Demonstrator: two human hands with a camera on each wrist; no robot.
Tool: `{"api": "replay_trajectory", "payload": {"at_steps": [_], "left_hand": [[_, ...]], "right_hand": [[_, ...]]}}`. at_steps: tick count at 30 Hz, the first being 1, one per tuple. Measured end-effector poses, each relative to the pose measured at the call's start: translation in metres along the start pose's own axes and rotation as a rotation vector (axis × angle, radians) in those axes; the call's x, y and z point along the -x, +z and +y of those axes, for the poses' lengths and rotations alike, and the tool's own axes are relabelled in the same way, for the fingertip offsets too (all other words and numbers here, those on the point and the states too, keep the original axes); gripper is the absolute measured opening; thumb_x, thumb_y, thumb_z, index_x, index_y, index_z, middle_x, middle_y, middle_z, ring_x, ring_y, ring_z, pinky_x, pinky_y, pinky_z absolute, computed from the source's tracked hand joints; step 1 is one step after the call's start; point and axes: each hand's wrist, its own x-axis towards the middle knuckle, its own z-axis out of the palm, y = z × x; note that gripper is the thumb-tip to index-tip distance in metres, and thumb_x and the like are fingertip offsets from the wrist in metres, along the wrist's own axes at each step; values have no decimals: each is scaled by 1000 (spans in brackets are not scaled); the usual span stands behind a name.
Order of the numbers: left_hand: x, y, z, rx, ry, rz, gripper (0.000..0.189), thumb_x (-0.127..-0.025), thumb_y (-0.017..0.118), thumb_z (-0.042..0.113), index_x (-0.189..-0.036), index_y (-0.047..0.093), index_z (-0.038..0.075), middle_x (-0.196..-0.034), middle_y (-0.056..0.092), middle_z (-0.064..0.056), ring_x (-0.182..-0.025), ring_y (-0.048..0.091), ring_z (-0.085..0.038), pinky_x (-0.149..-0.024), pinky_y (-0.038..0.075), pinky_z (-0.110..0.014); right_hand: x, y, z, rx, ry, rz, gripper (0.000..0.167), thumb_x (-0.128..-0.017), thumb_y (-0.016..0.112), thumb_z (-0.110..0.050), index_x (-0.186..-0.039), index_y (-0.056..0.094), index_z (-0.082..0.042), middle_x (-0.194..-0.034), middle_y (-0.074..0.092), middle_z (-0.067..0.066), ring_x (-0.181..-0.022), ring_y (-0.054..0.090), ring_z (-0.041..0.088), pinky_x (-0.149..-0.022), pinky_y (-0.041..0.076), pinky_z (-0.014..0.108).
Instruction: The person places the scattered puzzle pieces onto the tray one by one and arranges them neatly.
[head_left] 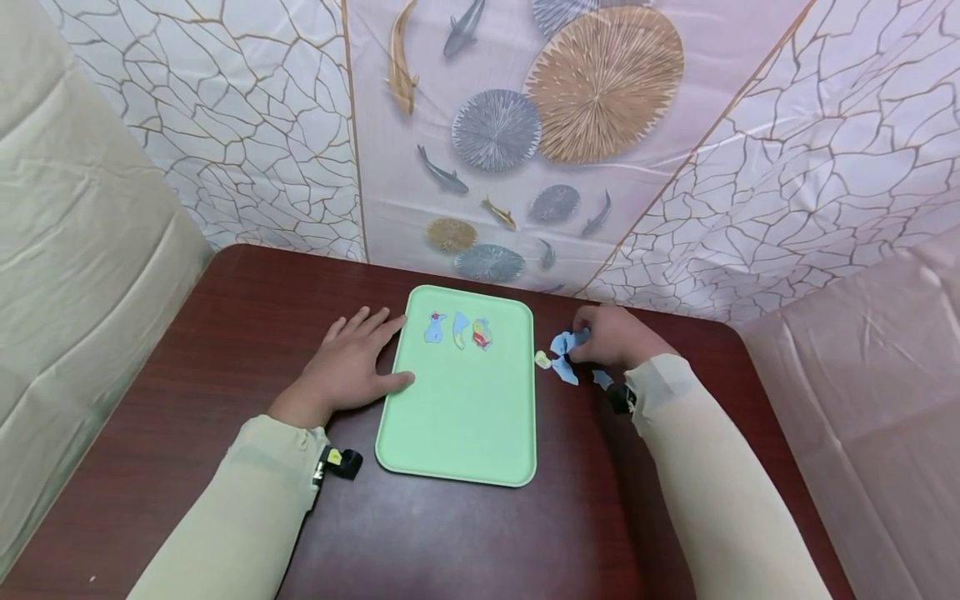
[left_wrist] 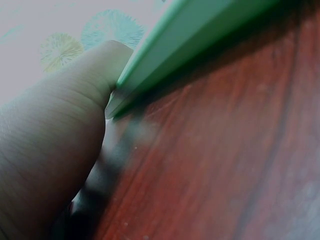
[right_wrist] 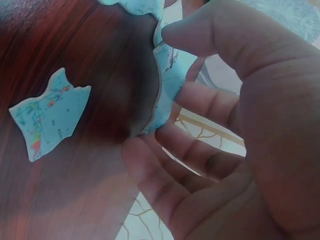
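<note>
While the left hand is resting spread-fingered against the green tray, the right hand is pinching a blue piece between its fingers, just beside the tray's right side.

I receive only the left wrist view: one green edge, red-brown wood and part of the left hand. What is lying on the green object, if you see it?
Observer: On the green tray, three pieces lie side by side toward its far end.
Operator: Thank you. And what is to the right of it?
Observer: The right hand is there, holding a pale blue piece.
Operator: Is any other piece near that place?
Observer: Yes, another piece lies on the table, apart from the fingers.
</note>
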Motion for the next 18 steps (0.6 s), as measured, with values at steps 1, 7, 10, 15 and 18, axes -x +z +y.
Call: {"api": "replay_trajectory", "payload": {"at_steps": [1, 7, 10, 15, 18], "left_hand": [[0, 0, 0, 0, 0, 1, 100, -100, 72, 69, -181, 30, 27, -189, 23, -13, -177, 11, -44, -140, 8, -71], [-1, 1, -1, -9, -4, -5, 101, -100, 71, 69, -181, 29, 28, -189, 22, -13, -177, 10, -43, -140, 7, -70], [-2, 2, -2, -8, -3, -4, 101, -100, 71, 70, -181, 29, 28, -189, 22, -12, -177, 10, -42, -140, 7, -70], [-1, 1, -1, -8, -1, 1, 101, -99, 71, 70, -181, 29, 28, -189, 23, -13, -177, 11, -44, -140, 8, -70], [-1, 1, -1, -10, 1, 5, 101, -99, 72, 69, -181, 30, 27, -188, 23, -14, -177, 12, -45, -140, 8, -71]], "right_hand": [[1, 0, -1, 0, -10, 8, 34, -92, 82, -23, -121, 72, -8, -103, 74, 10, -88, 66, 27, -81, 57, 42], [4, -3, -11, 17, -72, 42, 28, -91, 83, -20, -114, 73, -8, -100, 72, 8, -90, 65, 27, -81, 57, 42], [4, -4, -18, 28, -106, 64, 26, -90, 84, -20, -111, 74, -9, -100, 71, 8, -89, 64, 26, -80, 56, 41], [5, -6, -30, 38, -175, 98, 30, -87, 86, -19, -113, 75, -9, -109, 72, 11, -94, 64, 26, -83, 57, 42], [5, -5, -38, 36, -218, 115, 34, -84, 86, -16, -116, 75, -9, -117, 69, 12, -102, 62, 27, -87, 57, 42]]}}
